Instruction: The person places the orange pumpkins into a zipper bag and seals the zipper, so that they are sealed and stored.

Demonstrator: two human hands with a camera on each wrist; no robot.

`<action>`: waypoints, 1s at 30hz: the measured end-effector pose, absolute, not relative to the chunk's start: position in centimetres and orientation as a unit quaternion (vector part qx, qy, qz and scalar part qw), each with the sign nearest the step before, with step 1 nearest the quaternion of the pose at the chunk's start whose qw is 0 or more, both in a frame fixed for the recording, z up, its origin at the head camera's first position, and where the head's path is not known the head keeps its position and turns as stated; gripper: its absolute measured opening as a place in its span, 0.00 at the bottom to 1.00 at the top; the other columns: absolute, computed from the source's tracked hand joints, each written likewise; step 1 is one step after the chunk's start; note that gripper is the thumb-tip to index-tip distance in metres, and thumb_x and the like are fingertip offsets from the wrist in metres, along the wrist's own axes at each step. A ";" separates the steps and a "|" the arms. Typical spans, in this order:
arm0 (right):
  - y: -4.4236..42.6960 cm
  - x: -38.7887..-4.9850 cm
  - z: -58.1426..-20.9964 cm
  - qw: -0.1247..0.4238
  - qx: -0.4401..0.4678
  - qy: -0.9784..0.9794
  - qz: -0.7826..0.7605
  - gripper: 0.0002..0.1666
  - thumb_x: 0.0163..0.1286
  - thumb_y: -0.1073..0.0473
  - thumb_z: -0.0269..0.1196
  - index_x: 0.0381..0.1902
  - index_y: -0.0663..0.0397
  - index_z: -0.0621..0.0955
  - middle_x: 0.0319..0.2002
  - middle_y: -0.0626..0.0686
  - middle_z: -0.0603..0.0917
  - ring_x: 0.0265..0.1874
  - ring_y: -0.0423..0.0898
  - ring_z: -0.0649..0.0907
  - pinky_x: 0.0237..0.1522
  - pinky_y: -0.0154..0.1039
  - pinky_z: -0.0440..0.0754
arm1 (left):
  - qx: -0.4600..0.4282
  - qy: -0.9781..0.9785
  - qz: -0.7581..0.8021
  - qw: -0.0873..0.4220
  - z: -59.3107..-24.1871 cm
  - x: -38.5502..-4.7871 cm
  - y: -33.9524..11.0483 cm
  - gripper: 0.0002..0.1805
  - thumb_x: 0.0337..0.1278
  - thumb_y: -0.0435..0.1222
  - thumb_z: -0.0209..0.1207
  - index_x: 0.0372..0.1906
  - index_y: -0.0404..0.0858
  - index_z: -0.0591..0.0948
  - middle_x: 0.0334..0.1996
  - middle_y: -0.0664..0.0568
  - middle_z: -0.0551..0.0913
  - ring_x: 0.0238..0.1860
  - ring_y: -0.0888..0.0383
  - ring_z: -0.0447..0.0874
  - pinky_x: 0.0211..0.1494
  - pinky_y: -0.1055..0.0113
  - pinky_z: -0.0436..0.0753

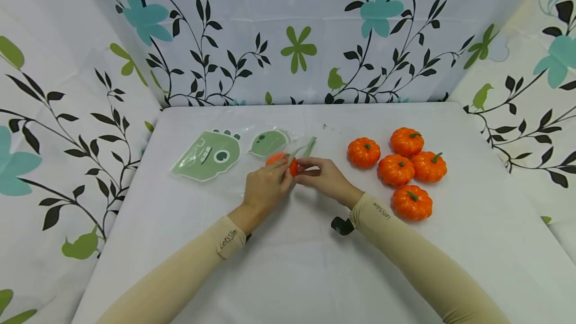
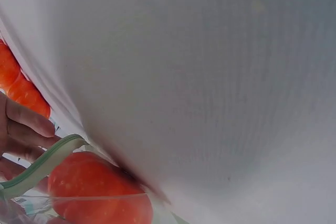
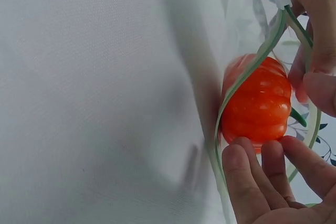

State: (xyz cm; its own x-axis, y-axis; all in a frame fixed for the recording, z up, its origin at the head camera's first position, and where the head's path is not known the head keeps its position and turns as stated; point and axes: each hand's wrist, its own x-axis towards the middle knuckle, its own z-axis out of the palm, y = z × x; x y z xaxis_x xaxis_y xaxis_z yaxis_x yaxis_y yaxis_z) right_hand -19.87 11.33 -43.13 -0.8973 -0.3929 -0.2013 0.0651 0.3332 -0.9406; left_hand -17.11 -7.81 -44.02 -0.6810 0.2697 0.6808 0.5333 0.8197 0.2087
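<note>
A clear zip bag with a green creature print point(image 1: 208, 156) lies left of centre, its green-edged mouth spread at the hands. An orange pumpkin point(image 3: 257, 103) with a green stem sits at that mouth, partly behind the bag's edge strip. My left hand point(image 1: 267, 186) pinches the bag's edge; its fingers show at the upper right of the right wrist view. My right hand point(image 1: 326, 179) touches the pumpkin's near side with nearly straight fingers point(image 3: 273, 163). The left wrist view shows the pumpkin point(image 2: 89, 182) behind clear plastic, with my right hand point(image 2: 23, 135) beside it.
Right of my hands stand several orange pumpkins point(image 1: 396, 170), most of them touching, one point(image 1: 363, 152) slightly apart on the left. The white table point(image 1: 279, 284) ends at a patterned cloth point(image 1: 252, 14) behind, with more patterned cloth at both sides.
</note>
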 end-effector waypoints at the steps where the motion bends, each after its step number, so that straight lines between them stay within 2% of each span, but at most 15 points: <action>1: 11.4 -20.0 -43.0 0.202 -0.104 0.789 -0.571 0.34 0.67 0.55 0.70 0.69 0.56 0.76 0.63 0.52 0.80 0.59 0.50 0.82 0.60 0.47 0.79 | -0.223 -0.896 -0.201 0.327 -43.9 -17.1 -7.7 0.08 0.52 0.30 0.65 0.37 0.34 0.91 0.41 0.45 0.90 0.34 0.47 0.91 0.25 0.54 0.85; 4: 11.4 -20.4 -42.9 0.203 -0.104 0.786 -0.575 0.32 0.68 0.57 0.69 0.68 0.56 0.76 0.65 0.52 0.78 0.60 0.51 0.82 0.59 0.46 0.79 | -0.218 -0.899 -0.207 0.319 -43.4 -17.2 -7.4 0.07 0.52 0.30 0.64 0.35 0.34 0.90 0.41 0.45 0.90 0.34 0.47 0.91 0.24 0.54 0.85; 11: 11.4 -21.1 -42.7 0.220 -0.123 0.771 -0.584 0.25 0.71 0.62 0.64 0.65 0.60 0.78 0.64 0.54 0.79 0.59 0.52 0.82 0.58 0.44 0.81 | -0.202 -0.906 -0.220 0.300 -42.7 -17.4 -6.7 0.07 0.54 0.31 0.64 0.36 0.35 0.90 0.41 0.46 0.90 0.37 0.49 0.91 0.27 0.53 0.86; 15: 11.3 -21.5 -42.5 0.234 -0.146 0.767 -0.579 0.25 0.72 0.63 0.62 0.66 0.62 0.77 0.64 0.55 0.80 0.60 0.51 0.81 0.60 0.44 0.79 | -0.199 -0.908 -0.225 0.291 -42.4 -17.6 -6.3 0.09 0.55 0.32 0.63 0.39 0.35 0.91 0.40 0.47 0.90 0.38 0.50 0.91 0.29 0.53 0.86; 19: 10.9 -21.7 -42.9 0.250 -0.165 0.756 -0.582 0.28 0.71 0.68 0.58 0.68 0.64 0.74 0.65 0.57 0.78 0.62 0.52 0.79 0.60 0.45 0.79 | -0.202 -0.905 -0.235 0.293 -42.6 -17.6 -6.1 0.10 0.55 0.31 0.63 0.40 0.34 0.91 0.40 0.47 0.90 0.40 0.51 0.91 0.33 0.56 0.87; 25: 10.5 -21.9 -43.3 0.255 -0.188 0.755 -0.574 0.26 0.66 0.72 0.55 0.63 0.66 0.78 0.58 0.59 0.83 0.53 0.49 0.81 0.55 0.43 0.78 | -0.207 -0.897 -0.247 0.302 -42.6 -17.7 -6.1 0.09 0.54 0.30 0.64 0.38 0.32 0.90 0.39 0.46 0.90 0.40 0.50 0.91 0.35 0.57 0.87; 30: 11.8 -21.8 -42.4 0.226 -0.204 0.769 -0.562 0.25 0.69 0.71 0.55 0.64 0.67 0.78 0.61 0.59 0.82 0.60 0.52 0.80 0.62 0.48 0.76 | -0.200 -0.898 -0.250 0.303 -42.6 -17.9 -6.2 0.09 0.55 0.30 0.64 0.38 0.33 0.90 0.39 0.46 0.90 0.38 0.50 0.91 0.34 0.57 0.87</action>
State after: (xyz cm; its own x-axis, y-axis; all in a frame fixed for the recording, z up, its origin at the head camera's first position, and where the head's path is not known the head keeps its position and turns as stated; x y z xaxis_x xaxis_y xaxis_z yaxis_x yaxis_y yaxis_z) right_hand -21.82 11.81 -42.38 -0.8146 -0.5678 -0.1182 -0.0591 0.2841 -0.9570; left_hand -17.94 -6.16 -42.55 -0.7361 0.2080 0.6441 0.5110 0.7948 0.3273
